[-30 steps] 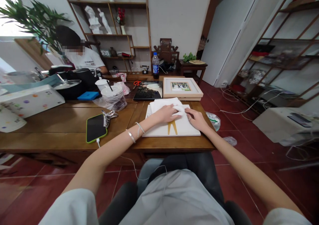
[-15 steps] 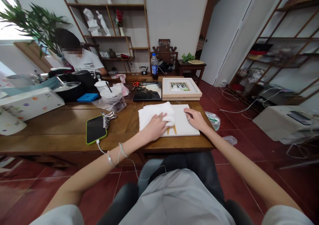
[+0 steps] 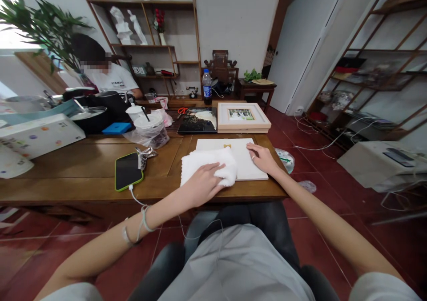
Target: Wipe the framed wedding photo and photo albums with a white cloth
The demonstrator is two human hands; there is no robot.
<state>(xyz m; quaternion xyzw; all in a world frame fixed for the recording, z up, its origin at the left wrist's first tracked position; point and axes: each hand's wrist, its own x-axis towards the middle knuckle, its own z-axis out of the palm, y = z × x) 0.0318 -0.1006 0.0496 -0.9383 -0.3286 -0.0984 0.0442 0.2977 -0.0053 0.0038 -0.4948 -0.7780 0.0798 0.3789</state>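
A white flat board (image 3: 242,158) with a small gold mark lies on the wooden table (image 3: 83,167) in front of me. My left hand (image 3: 202,185) grips a white cloth (image 3: 203,165) at the board's near left corner, with the cloth spread over the table's front edge. My right hand (image 3: 263,158) rests flat on the board's right side, fingers stretched out, a ring on one finger.
A phone in a green case (image 3: 127,171) lies left of the cloth, cable attached. Behind the board are a framed photo (image 3: 242,116), a dark picture (image 3: 198,121), scissors and a bottle (image 3: 207,86). Cups in a plastic bag (image 3: 148,130) and boxes stand left. A person sits at the far left.
My left hand has dragged the cloth across the board from its far middle toward me and to the left, uncovering most of the board. My right hand stayed on the board's right side.
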